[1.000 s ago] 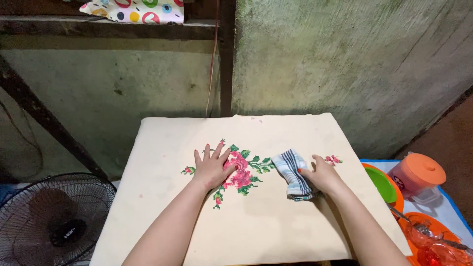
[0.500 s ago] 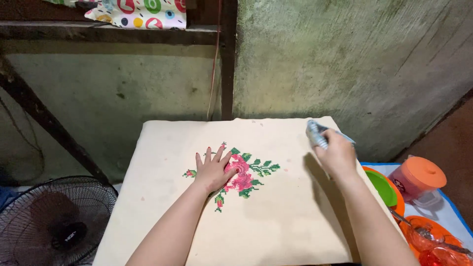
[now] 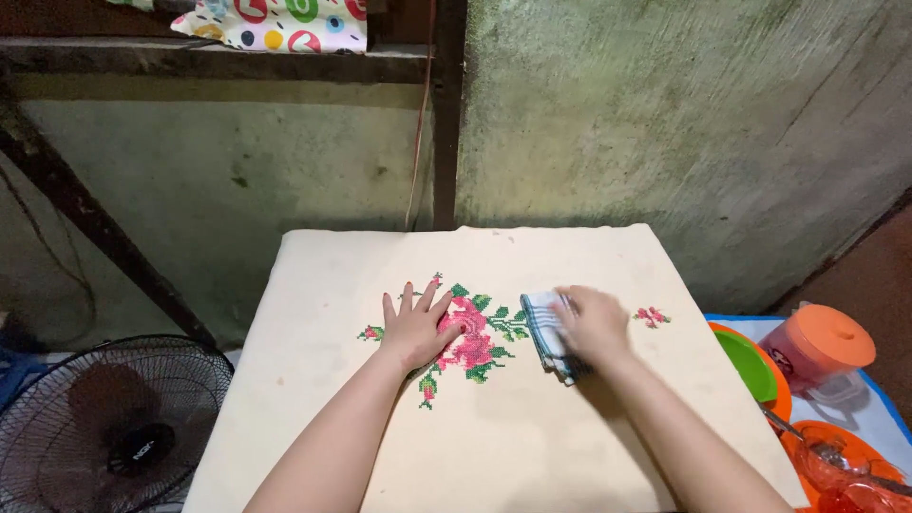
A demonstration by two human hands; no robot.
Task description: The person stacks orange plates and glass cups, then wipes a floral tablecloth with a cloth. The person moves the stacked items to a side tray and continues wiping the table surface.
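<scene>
A cream tablecloth [image 3: 532, 437] covers a small table, with a pink and green embroidered flower [image 3: 475, 337] at its middle. My left hand [image 3: 415, 326] lies flat on the cloth with fingers spread, partly over the flower. My right hand [image 3: 591, 325] presses a folded striped rag [image 3: 541, 328], white with dark and blue lines, onto the cloth just right of the flower. A small pink embroidered sprig [image 3: 652, 315] shows to the right of that hand.
A black floor fan [image 3: 109, 427] stands low at the left. At the right lie a green bowl on an orange plate [image 3: 746, 361], an orange-lidded jug [image 3: 817, 350] and orange dishes [image 3: 836, 465]. A stained concrete wall [image 3: 665, 123] and dark post [image 3: 446, 114] are behind.
My right hand swept the rag from the middle right up to the far right corner, then back down beside the flower. My left hand stayed flat on the cloth.
</scene>
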